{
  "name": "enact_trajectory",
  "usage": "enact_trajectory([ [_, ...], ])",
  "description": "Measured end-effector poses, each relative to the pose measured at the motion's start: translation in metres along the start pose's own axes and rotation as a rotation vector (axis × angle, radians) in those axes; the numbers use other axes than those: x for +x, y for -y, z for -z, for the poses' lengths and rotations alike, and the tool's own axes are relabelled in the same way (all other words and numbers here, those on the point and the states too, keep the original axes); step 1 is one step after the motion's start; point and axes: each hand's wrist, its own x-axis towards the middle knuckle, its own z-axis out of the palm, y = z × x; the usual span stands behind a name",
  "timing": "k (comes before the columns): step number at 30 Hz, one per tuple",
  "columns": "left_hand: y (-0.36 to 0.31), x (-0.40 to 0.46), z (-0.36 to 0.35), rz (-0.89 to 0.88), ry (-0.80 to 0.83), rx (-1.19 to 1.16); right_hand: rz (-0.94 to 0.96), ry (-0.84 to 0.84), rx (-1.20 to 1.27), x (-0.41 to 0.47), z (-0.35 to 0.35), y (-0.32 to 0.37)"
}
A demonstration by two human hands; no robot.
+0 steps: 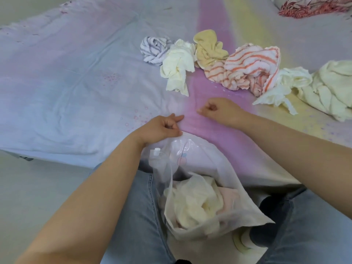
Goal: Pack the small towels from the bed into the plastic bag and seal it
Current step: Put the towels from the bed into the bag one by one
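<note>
The bed spreads wide before you, its pastel sheet carrying the towels that are not yet packed in a loose row across the far middle and right. Largest is the cream heap at far right, then the orange-striped towel, the white towel between those two, the pale yellow towel, the tan towel and the grey-striped towel furthest left. The plastic bag lies near you, draped off the bed's edge onto your lap, with cream and pink towels already bunched at its bottom. Your left hand pinches the bag's far rim with thumb and curled fingers; hold that rim lifted so the mouth stays wide. Your right hand hovers over the sheet, fingers curled loosely, holding nothing. Reach it to the pale yellow towel, which looks nearest, gather the whole bundle in one grip so no corner trails, and push it deep past the zip track, which must stay free of cloth for sealing.
</note>
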Motion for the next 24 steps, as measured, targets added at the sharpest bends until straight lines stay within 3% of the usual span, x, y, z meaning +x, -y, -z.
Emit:
enact_trajectory([
  [4,0.004,0.006,0.004,0.035,0.023,-0.098,0.083,-0.022,0.023,0.096,-0.007,0.015],
  [7,0.009,0.01,0.004,0.043,0.018,-0.154,0.023,0.023,0.053,0.144,-0.014,0.026],
  [13,0.018,0.021,0.006,0.062,0.013,-0.23,-0.016,-0.059,-0.337,0.179,-0.037,0.016],
  [16,0.018,0.021,0.005,0.061,0.02,-0.235,0.039,0.055,-0.416,0.15,-0.026,0.02],
  [19,0.022,0.022,0.003,0.053,0.004,-0.239,0.028,0.284,-0.506,0.083,0.002,0.031],
  [22,0.024,0.022,-0.003,0.033,-0.056,-0.244,-0.058,0.605,-0.365,0.012,0.026,0.034],
  [24,0.024,0.022,-0.006,0.017,-0.078,-0.237,-0.057,0.63,-0.268,-0.013,0.038,0.033],
])
